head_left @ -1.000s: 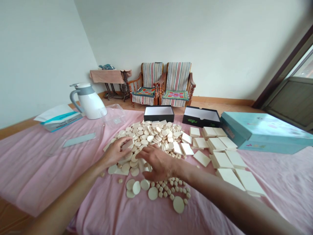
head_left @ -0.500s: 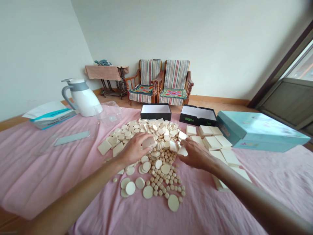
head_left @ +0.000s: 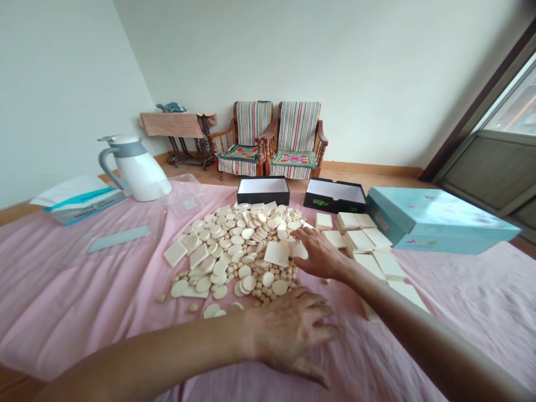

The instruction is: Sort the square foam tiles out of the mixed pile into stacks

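Observation:
A pile of pale wooden discs point(head_left: 228, 243), with square tiles and small cubes among them, covers the middle of the pink cloth. My left hand point(head_left: 293, 332) reaches across the near side of the pile, fingers spread and slightly blurred, with nothing visible in its grip. Under it, the nearest cubes and discs are mostly hidden. At the pile's right edge my right hand point(head_left: 320, 252) has thumb and fingers around a square wooden tile point(head_left: 298, 249). Another square tile point(head_left: 276, 254) lies on the pile just left of that one.
Stacks of square tiles point(head_left: 359, 241) stand right of the pile. Behind are two black boxes with white insides point(head_left: 263, 195) point(head_left: 335, 205) and a light blue box point(head_left: 435, 240). A white jug point(head_left: 140, 174), a clear plastic container point(head_left: 184, 192) and a packet point(head_left: 84, 205) sit on the left.
My left hand has left the pile's centre, moved nearer and rightward, and opened; the tile it held is out of it. My right hand has shifted slightly left with its tile.

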Available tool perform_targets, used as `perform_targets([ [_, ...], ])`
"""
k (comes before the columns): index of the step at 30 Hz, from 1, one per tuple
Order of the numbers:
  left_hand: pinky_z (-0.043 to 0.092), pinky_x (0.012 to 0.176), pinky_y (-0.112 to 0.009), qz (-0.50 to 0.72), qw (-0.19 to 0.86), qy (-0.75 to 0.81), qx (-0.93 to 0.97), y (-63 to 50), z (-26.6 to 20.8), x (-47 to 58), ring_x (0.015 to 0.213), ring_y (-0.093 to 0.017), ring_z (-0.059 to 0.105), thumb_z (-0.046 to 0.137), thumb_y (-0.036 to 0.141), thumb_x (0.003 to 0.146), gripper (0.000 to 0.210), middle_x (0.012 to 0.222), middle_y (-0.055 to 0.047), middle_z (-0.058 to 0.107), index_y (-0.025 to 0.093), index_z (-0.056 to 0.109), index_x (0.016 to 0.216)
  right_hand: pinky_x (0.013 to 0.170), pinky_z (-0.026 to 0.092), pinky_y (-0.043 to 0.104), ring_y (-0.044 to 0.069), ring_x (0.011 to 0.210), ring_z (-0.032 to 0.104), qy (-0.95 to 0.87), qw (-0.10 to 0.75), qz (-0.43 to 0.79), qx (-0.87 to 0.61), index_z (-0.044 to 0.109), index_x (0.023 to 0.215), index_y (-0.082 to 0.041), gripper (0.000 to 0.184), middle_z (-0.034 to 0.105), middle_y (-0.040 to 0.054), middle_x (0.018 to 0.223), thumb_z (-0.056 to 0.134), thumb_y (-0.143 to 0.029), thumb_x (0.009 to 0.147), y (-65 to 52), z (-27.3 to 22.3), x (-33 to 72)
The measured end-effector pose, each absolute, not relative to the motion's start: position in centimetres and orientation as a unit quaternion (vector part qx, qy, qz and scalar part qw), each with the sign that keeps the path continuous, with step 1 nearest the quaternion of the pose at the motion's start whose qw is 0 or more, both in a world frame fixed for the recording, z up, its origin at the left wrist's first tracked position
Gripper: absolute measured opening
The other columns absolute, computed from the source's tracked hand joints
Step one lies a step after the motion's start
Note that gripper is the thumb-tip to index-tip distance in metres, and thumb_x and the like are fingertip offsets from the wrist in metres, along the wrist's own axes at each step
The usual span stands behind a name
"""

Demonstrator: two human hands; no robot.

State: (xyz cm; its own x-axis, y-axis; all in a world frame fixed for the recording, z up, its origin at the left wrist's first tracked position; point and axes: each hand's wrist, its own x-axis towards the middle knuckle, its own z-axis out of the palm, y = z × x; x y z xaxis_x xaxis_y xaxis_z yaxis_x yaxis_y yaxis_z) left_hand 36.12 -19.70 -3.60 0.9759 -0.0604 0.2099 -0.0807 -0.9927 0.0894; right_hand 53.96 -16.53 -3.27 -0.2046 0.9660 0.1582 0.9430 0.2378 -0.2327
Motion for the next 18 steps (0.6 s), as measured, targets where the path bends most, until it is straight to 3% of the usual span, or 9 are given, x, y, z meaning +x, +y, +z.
perform_targets([
  [4, 0.044, 0.098, -0.041, 0.088, 0.039, 0.003, 0.995, -19.9, -5.0, 37.3, 0.125, -0.028, 0.047, 0.055, 0.054, 0.086, 0.049, 0.134, -0.011, 0.052, 0.022, 0.054, 0.124, 0.091, 0.040, 0.046, 0.030, 0.108, 0.054, -0.786, 0.093, 0.053, -0.609, 0.051, 0.124, -0.011, 0.052, 0.058, 0.0174, 0.116, 0.058, -0.023, 0.074, -15.5, -3.9, 53.0],
  [10, 0.044, 0.089, -0.039, 0.089, 0.003, 0.046, 0.995, -18.2, -5.9, 37.2, 0.093, -0.023, 0.057, 0.048, 0.027, 0.090, 0.016, 0.095, -0.009, 0.061, 0.017, 0.059, 0.096, 0.084, 0.044, 0.035, 0.025, 0.097, 0.058, -0.782, 0.148, 0.050, -0.604, 0.055, 0.117, -0.012, 0.042, 0.059, 0.0135, 0.108, 0.058, -0.024, 0.077, -15.0, -4.3, 53.6],
  [18, 0.038, 0.092, -0.039, 0.096, -0.023, 0.034, 0.995, -16.2, -5.4, 35.7, 0.091, -0.021, 0.053, 0.056, 0.026, 0.083, 0.015, 0.090, -0.004, 0.058, 0.021, 0.057, 0.097, 0.078, 0.044, 0.032, 0.022, 0.088, 0.059, -0.749, 0.188, 0.029, -0.634, 0.057, 0.109, -0.013, 0.034, 0.061, 0.0111, 0.102, 0.060, -0.029, 0.079, -16.5, -1.8, 55.6],
])
